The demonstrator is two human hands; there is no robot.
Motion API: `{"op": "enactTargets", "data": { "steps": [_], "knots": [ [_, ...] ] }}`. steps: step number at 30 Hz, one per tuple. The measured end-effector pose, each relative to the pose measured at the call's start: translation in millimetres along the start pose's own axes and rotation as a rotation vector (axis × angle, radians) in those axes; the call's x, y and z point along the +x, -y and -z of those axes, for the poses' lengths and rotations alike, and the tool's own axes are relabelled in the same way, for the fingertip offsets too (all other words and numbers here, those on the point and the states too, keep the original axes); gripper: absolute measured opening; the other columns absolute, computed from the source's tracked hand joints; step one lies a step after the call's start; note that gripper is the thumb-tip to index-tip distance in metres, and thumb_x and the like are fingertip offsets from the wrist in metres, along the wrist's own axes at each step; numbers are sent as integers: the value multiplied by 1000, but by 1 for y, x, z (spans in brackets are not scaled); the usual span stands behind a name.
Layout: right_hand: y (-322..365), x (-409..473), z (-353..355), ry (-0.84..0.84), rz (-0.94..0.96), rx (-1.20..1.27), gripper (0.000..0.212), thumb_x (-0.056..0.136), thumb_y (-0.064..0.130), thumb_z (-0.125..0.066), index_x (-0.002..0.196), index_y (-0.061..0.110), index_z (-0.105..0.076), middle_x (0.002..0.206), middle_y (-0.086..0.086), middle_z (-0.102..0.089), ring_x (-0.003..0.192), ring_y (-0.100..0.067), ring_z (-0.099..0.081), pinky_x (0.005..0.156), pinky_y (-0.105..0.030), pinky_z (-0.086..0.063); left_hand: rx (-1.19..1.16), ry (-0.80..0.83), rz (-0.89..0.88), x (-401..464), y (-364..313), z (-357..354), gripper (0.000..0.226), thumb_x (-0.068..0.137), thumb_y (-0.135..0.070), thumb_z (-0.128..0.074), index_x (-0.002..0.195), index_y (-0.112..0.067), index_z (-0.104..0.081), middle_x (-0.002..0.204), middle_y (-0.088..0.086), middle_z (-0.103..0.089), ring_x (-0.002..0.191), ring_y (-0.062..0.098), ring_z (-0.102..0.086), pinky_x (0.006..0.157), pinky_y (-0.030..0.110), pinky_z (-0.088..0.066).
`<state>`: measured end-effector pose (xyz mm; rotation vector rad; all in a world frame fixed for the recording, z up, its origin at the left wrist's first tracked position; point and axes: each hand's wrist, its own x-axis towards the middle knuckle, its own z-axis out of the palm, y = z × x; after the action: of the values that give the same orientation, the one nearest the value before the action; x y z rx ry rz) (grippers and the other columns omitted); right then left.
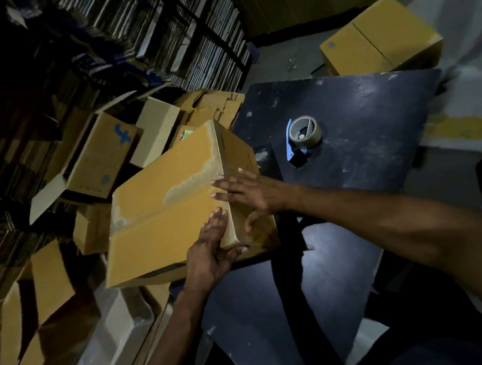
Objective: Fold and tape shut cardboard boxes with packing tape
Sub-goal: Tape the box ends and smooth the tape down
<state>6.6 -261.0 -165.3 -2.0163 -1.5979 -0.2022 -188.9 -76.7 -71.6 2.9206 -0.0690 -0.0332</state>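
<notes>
A dim storeroom, with racks of flattened cardboard (153,40) stacked on edge filling the wall from nine round to twelve o'clock. A dark blue table (368,117) takes up the right half of the view, its top scuffed and dusty.

On the table, toward one o'clock of the hands, a tape dispenser (302,138) lies on its side, blue handle, a roll of brownish packing tape on it, well apart from both hands.

The closed cardboard box (164,209) sits tilted at the table's left edge, near the middle of the view, hanging out over the pile beyond. A strip of clear tape (190,181) runs along its top seam and over the near end.

The left hand (212,251) lies flat on the box's near corner, fingers straight and close together on top, thumb hooked round the end face. The right hand (251,195) reaches in from three o'clock, fingers spread and straight over the taped seam, thumb down on the end face.

At nine o'clock of the box, open empty cartons (102,157) lie tumbled in a heap, one with a blue mark. At one o'clock, beyond the table, another taped box (379,38) rests on the floor.
</notes>
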Motion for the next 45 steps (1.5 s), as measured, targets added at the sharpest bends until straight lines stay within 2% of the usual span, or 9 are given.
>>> {"op": "enactTargets", "data": {
  "steps": [4, 10, 12, 15, 21, 24, 31, 37, 45],
  "knots": [
    [-13, -4, 11, 122, 25, 30, 140, 64, 94, -71, 171, 36, -2, 178, 3, 18, 165, -24, 10, 124, -72, -18, -1, -17, 65, 2, -3, 0, 104, 85, -73, -81, 170, -30, -39, 175, -8, -32, 164, 5, -23, 131, 47, -36],
    [1, 9, 29, 204, -160, 382, 87, 90, 70, -66, 163, 32, -39, 179, 3, -2, 165, -17, 4, 129, -60, -24, 5, -5, 103, 6, -5, 4, 108, 77, -83, -79, 167, -35, -44, 172, -17, -33, 158, -8, -22, 129, 43, -40],
    [4, 6, 21, 111, -135, 385, 74, 96, 51, -67, 161, 29, -41, 179, 0, -4, 165, -19, 4, 128, -60, -25, 11, -12, 139, 8, -9, 6, 108, 73, -86, -79, 164, -35, -48, 169, -19, -36, 156, -10, -23, 127, 40, -42],
    [3, -2, 11, 67, -99, 307, 94, 75, 19, -73, 162, 25, -37, 179, -2, 0, 165, -21, 6, 122, -66, -32, -3, -38, 244, 10, -19, 3, 104, 70, -77, -88, 159, -33, -56, 167, -16, -43, 152, -7, -31, 128, 35, -41],
    [10, -5, 22, 152, -133, 234, 114, 64, 23, -80, 165, 33, -28, 178, 7, 14, 164, -17, 14, 119, -76, -21, -290, -114, 491, 14, -39, -17, 81, 80, -33, -98, 152, -19, -64, 151, -35, -42, 154, -10, -32, 136, 36, -22],
    [13, -6, 18, 144, -133, 242, 116, 65, 26, -80, 166, 33, -24, 177, 9, 19, 163, -17, 19, 119, -79, -19, -356, -202, 544, 16, -43, -23, 79, 75, -23, -100, 148, -19, -68, 146, -28, -49, 153, -5, -38, 136, 43, -26],
    [14, -7, 11, 95, -75, 197, 126, 73, 86, -72, 170, 29, -14, 176, 4, 26, 162, -22, 24, 121, -79, -9, -239, -244, 381, 5, -46, -27, 71, 87, -40, -80, 154, -25, -62, 162, -16, -47, 160, 2, -33, 135, 50, -25],
    [13, -7, 15, 123, -47, 214, 147, 55, 96, -75, 170, 30, -11, 175, 3, 27, 162, -24, 25, 120, -80, -10, -164, -227, 290, 0, -44, -29, 63, 103, -42, -58, 163, -23, -51, 172, -6, -40, 164, 8, -27, 134, 55, -23],
    [34, -7, 7, 69, -182, 307, 136, 61, 103, -60, 168, 30, -17, 175, 8, 27, 161, -20, 26, 121, -79, -6, -340, -137, 257, -7, -33, -15, 62, 113, -55, -33, 165, -24, -46, 174, -14, -35, 165, 3, -21, 136, 57, -13]
  ]
}}
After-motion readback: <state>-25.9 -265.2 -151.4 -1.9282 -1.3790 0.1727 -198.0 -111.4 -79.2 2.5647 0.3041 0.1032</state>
